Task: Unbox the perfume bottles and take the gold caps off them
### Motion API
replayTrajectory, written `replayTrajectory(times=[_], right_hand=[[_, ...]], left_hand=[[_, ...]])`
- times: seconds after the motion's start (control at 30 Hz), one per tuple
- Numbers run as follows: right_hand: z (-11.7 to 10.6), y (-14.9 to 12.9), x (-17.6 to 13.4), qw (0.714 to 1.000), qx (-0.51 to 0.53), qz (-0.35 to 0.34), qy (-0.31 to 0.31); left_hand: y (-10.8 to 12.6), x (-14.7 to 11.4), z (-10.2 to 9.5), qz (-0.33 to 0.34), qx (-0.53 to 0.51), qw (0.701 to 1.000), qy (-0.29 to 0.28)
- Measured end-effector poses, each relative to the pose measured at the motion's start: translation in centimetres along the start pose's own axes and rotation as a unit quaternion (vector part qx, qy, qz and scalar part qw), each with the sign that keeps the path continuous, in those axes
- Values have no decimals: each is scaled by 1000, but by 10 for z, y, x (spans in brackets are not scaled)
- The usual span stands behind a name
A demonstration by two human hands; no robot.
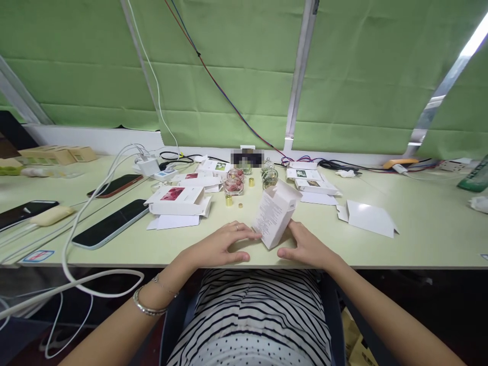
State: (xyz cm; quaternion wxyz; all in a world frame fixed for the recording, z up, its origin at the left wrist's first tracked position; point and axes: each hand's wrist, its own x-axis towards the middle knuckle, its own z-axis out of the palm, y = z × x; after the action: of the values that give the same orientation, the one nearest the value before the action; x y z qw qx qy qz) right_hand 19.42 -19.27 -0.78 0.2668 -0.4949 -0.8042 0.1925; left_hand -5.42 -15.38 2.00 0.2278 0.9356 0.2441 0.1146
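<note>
A white carton (275,213) with small printed text on its face stands tilted to the right near the table's front edge, its top flaps raised. My left hand (224,243) touches its lower left side with outstretched fingertips, the thumb apart from it. On the other side, my right hand (305,245) has its fingers against the carton, partly hidden behind it, with the thumb low in front. The carton is steadied between both hands. Behind it are glass bottles with pink contents (234,183), glass bottles with green contents (269,175), and gold caps (229,201).
Flattened white cartons with a red picture (175,199) lie to the left, others with small pictures (314,183) to the right. A folded white card (369,217) is further right. Phones (110,223) and white cables (76,223) occupy the left side. A green bottle (475,175) lies far right.
</note>
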Motion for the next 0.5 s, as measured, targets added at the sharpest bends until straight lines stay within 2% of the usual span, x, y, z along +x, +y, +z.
replayTrajectory(times=[0.23,0.33,0.4,0.5], right_hand=[[6,-9,1,999,-15,-21,28],[6,-7,-1,999,-32,-21,30],[5,-7,-2,998,-46,-29,25],[4,-8,-2,996,-65,-58,10]], left_hand=[[-1,0,0,7,-11,1000,0],[-2,-2,1,-39,-44,998,15],[-5,-3,2,-82,-67,993,57],[-12,-3,4,-112,-95,976,158]])
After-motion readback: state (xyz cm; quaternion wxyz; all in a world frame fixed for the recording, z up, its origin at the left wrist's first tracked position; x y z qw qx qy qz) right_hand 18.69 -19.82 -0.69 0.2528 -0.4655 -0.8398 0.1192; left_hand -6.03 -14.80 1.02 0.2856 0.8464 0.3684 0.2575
